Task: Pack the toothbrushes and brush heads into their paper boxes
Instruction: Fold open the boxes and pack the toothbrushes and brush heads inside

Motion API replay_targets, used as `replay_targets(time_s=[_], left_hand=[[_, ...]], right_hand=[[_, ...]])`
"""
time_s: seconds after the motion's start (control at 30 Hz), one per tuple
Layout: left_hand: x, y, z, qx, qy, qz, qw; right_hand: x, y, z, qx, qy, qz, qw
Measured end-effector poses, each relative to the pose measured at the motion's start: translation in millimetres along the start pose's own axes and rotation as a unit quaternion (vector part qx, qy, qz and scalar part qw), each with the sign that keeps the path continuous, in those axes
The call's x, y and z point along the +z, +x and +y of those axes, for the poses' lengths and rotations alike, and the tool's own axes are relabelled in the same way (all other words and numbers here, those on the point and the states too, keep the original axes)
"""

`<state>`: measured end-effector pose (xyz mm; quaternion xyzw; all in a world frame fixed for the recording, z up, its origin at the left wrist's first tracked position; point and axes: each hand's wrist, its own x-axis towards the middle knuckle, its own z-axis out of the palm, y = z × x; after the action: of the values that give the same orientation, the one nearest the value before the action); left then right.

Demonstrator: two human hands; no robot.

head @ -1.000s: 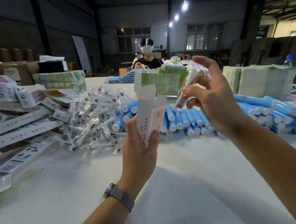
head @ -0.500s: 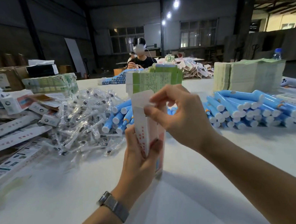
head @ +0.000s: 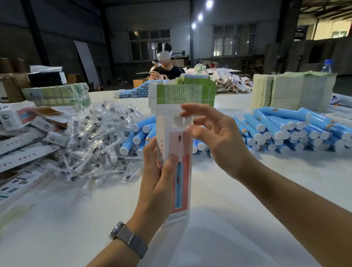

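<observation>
Your left hand (head: 159, 174) grips the paper box (head: 175, 166) upright, its foot near or on the desk (head: 52, 244). A second ago your right hand (head: 216, 137) held a wrapped brush head above the box; now that hand is empty, fingers loosely spread at the hang-tab flap (head: 174, 117), fingertips touching its edge. Judgement: the head has gone inside, so closing the top is the step in hand. Loose brush heads (head: 97, 141) lie piled to the left, blue toothbrushes (head: 289, 128) to the right, filled boxes (head: 8, 138) stacked far left. Whether a toothbrush is already inside cannot be told.
</observation>
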<state>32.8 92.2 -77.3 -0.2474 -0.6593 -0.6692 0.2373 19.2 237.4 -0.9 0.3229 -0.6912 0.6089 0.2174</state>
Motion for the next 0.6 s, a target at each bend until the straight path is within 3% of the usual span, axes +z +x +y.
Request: replay_targets(time_s=[0.3,0.43,0.6], left_hand=[[-5.2,2.7,4.0,0.007,0.084,0.026,0.996],[-6.4,3.7,7.0,0.049,0.035,0.021,0.998],[-5.7,0.4,10.8,0.041,0.017,-0.001,0.999]], right_hand=[[2.9,-3.4,0.0,-0.043,0.034,0.043,0.998],[9.9,-4.1,-5.5,-0.099,0.014,0.032,0.995],[4.7,-5.4,-2.6,-0.052,0.021,0.038,0.998]])
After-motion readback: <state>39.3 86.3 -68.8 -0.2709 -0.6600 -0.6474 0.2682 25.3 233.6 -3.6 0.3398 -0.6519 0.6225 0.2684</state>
